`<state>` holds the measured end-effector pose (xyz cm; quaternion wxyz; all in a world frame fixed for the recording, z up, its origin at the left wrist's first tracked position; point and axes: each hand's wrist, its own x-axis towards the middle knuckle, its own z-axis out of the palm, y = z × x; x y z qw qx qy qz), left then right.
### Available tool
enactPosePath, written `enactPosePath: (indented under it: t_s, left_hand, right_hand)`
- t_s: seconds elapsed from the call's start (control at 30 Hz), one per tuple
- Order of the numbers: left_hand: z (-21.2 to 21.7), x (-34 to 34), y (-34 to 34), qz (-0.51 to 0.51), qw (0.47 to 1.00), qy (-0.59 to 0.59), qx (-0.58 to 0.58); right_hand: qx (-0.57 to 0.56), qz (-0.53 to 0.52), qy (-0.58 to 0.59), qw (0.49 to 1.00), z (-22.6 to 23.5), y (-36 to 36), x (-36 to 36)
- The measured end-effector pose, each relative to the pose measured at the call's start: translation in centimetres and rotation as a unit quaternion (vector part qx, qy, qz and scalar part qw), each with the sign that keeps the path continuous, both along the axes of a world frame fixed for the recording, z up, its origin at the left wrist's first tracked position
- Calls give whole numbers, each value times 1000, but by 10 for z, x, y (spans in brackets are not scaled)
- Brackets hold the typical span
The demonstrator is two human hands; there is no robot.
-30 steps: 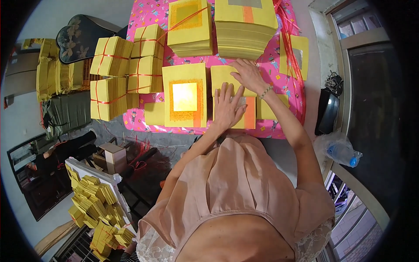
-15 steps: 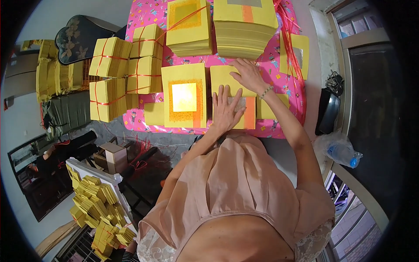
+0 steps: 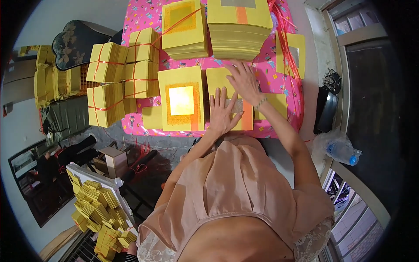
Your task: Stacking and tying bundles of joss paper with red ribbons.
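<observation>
A yellow paper sheet [image 3: 216, 78] with a silver patch and an orange stripe lies at the table's near edge. My left hand [image 3: 222, 115] rests flat across its lower part, fingers stretched, partly covering the silver patch. Over the sheet's upper right part is my right hand [image 3: 245, 85], fingers extended and spread; whether it presses on the paper I cannot tell. Neither hand grips anything. Just left of the sheet lies yellow paper with a shiny gold square [image 3: 181, 100] framed in orange. More yellow paper [image 3: 276, 106] shows beyond my right wrist.
Two tall yellow paper stacks [image 3: 239, 38] stand at the back of the pink patterned table [image 3: 146, 11]. Bundles tied with red string [image 3: 107, 61] sit on the left. Loose red strands [image 3: 291, 56] hang along the right side. A plastic-wrapped bottle [image 3: 340, 150] is at right.
My right hand has shifted slightly nearer to me over the sheet, its fingers now straighter. My left hand stays flat on the paper. The whole view has shifted a little.
</observation>
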<state>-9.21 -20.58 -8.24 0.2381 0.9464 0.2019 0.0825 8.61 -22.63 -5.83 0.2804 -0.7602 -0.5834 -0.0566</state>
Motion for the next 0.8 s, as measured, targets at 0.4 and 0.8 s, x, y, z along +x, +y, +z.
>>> enactPosePath:
  t_s: [0.4,0.8]
  left_hand:
    - [0,0,0,-4,1000,3,-3]
    - [-1,4,0,2,1000,7,5]
  right_hand:
    - [-81,29,85,993,-19,-77,-31]
    - [-81,-9,173,981,-26,-71,-30]
